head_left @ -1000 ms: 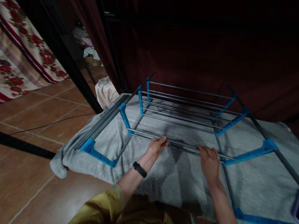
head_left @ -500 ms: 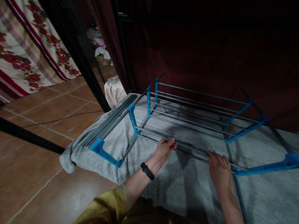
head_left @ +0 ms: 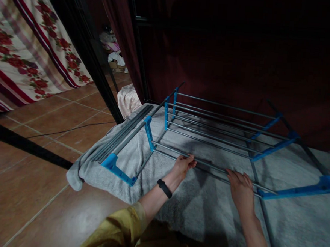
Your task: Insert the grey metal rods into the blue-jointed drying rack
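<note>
My left hand [head_left: 183,167], with a black band on its wrist, pinches a thin grey metal rod [head_left: 211,165]. Farther right, the fingers of my right hand [head_left: 240,185] are curled over the same rod. Its left end meets a blue plastic bracket [head_left: 149,133], and its right end lies over another blue bracket [head_left: 298,189]; whether either end is seated I cannot tell. A second rod [head_left: 165,154] runs just below it. These belong to a rack frame lying on its side, with several rods [head_left: 209,139] spanning its far brackets.
The frame rests on a grey blanket [head_left: 198,216]. Several loose rods [head_left: 125,132] lie at its left side. Black metal posts [head_left: 100,79] and a dark red curtain [head_left: 214,66] stand around. A cable [head_left: 68,132] crosses the tiled floor [head_left: 36,182].
My right hand has shifted slightly left along the rod. My left hand keeps its pinch, and the camera view has moved a little.
</note>
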### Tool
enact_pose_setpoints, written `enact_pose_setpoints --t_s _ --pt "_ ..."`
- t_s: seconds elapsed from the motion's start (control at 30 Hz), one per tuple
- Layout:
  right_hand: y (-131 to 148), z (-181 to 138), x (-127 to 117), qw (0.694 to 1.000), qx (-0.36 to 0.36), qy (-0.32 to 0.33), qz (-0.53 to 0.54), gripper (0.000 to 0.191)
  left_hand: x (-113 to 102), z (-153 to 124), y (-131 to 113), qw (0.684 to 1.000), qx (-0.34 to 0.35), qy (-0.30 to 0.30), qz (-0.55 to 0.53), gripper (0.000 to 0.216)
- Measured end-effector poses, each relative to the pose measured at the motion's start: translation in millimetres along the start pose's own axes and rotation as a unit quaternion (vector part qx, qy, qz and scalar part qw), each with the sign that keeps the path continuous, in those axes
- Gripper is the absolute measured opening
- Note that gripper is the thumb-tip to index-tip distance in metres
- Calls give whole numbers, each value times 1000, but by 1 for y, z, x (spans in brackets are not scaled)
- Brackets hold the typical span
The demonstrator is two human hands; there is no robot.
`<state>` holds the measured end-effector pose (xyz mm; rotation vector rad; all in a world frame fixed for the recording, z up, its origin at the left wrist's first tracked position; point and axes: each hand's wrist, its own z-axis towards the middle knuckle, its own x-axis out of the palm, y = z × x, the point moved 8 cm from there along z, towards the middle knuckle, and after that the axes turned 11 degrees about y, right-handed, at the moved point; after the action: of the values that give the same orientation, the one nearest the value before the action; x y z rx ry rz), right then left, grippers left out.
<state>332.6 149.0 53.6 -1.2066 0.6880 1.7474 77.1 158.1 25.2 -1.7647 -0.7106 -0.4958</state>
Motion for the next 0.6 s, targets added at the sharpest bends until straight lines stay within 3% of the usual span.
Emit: enact_pose_setpoints --t_s 0.6 --pt "4 0 2 1000 -1 17 -15 35 -8 5 8 999 -46 19 -17 13"
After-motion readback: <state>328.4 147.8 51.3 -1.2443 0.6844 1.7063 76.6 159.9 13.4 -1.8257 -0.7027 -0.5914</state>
